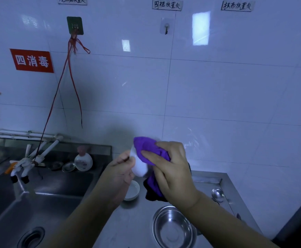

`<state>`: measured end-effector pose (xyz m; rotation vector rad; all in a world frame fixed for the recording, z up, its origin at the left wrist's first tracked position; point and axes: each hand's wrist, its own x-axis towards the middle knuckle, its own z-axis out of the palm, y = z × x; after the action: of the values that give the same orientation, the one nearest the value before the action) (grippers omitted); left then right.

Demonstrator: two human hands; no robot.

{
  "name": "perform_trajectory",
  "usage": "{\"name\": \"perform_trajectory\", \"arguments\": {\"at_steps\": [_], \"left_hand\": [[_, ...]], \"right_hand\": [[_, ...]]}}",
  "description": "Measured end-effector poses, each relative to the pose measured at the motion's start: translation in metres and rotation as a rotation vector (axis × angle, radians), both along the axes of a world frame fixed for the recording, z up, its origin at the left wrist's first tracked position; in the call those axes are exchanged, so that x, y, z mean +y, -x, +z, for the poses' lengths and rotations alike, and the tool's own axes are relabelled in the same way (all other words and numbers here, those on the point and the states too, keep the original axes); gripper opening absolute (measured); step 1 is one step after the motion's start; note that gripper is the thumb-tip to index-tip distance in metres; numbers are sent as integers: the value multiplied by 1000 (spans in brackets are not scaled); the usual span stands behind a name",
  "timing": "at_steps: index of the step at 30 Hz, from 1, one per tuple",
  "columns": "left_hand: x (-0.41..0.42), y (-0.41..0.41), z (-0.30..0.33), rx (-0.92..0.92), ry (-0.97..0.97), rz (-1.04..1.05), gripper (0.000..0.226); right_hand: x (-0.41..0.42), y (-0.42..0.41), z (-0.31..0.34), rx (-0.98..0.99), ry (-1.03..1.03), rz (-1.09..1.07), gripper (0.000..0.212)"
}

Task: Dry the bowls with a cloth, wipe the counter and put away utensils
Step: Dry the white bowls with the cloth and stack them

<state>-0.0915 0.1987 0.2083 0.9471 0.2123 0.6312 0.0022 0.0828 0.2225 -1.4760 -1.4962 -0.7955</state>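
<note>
My left hand [122,169] grips a small white bowl [139,167], held up above the counter and tilted on its side. My right hand [171,169] holds a purple cloth [146,145] pressed over the bowl; the cloth's tail hangs down below the hand. On the steel counter [140,221] below sit a second white bowl [132,191], partly hidden by my left forearm, a steel bowl [173,228] and a metal spoon [217,195] at the right.
A steel sink [29,203] with a drain lies at the left, with white taps [31,158] over it. A round soap bottle [83,161] and small metal dishes stand on the sink's back ledge. Tiled wall with hooks, red strings behind. A dark object [300,228] at the right edge.
</note>
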Motion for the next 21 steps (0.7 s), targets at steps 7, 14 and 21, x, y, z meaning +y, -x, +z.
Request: {"name": "perform_trajectory", "arguments": {"at_steps": [7,14,21], "left_hand": [[-13,6,-4,27,-154,-70,29],[-9,11,-4,-40,41,-89,38],[-10,9,3,-104,408,-92,38]], "right_hand": [[17,-5,12,253,67,-81,31],[15,-12,13,805,-14,45,39],[15,8,-24,916,-269,114,39]]}}
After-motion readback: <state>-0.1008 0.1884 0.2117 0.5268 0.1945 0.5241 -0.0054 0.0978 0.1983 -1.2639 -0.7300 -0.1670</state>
